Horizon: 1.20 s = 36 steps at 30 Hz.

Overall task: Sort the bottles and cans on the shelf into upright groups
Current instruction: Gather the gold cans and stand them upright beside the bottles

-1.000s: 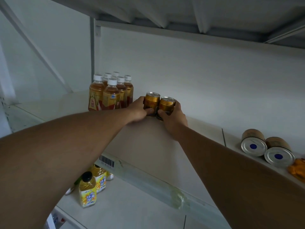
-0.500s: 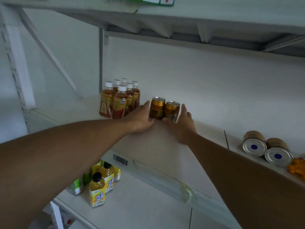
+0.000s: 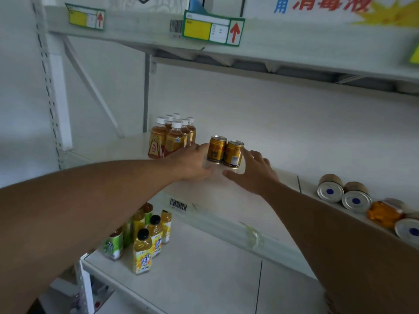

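- Head view: 2 small gold metal drink cans [image 3: 226, 152] stand upright and touching on the middle white shelf board [image 3: 226, 196], just beside a cluster of amber tea bottles with white caps [image 3: 173, 138].
- Left hand [image 3: 192, 164] lies with relaxed fingers against the left can's side; right hand [image 3: 251, 171] is spread loose just beside the right can, touching or barely apart, I cannot tell which. Neither grasps anything.
- Risk: a careless brush from either hand could tip the light cans or knock them into the bottles.
- Risk: 3 silver-ended tins lying on their sides [image 3: 342, 193] sit near the shelf's front edge to the right and may roll off when reached for.
- Lower shelf [image 3: 204, 268] holds upright yellow and green juice bottles [image 3: 145, 245]; an orange packet [image 3: 383, 214] lies among the tins.
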Motion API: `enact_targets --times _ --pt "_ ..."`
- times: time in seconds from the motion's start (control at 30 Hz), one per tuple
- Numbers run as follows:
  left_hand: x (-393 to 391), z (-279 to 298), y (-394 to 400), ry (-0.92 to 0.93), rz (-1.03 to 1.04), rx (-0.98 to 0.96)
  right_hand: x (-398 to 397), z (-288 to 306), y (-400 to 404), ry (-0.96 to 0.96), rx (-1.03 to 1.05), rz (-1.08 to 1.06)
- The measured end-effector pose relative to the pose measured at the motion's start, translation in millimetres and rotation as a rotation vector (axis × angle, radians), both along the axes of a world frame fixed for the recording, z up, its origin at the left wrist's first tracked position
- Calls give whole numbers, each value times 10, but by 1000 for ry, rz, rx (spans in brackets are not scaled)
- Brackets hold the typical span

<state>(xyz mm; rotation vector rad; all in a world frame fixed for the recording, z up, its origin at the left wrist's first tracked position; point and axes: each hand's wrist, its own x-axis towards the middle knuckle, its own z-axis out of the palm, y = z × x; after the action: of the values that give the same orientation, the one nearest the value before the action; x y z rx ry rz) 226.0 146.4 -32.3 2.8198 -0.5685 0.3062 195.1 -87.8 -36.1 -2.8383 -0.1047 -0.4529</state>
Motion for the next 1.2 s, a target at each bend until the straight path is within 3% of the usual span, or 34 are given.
enact_targets --times 0.33,0.57,0.9,1.2 --pt "-937 224 -538 -17 102 89 -908 139 -809 61 -51 29" --pt "-1443 196 -1341 -30 33 117 -1515 138 -1514 72 -32 -18" --pt "-1569 189 -1980 6 -120 58 -2097 149 -2121 70 -43 -170" --pt "-1533 76 -2196 31 -194 12 -2308 73 -2185 88 -62 -291"
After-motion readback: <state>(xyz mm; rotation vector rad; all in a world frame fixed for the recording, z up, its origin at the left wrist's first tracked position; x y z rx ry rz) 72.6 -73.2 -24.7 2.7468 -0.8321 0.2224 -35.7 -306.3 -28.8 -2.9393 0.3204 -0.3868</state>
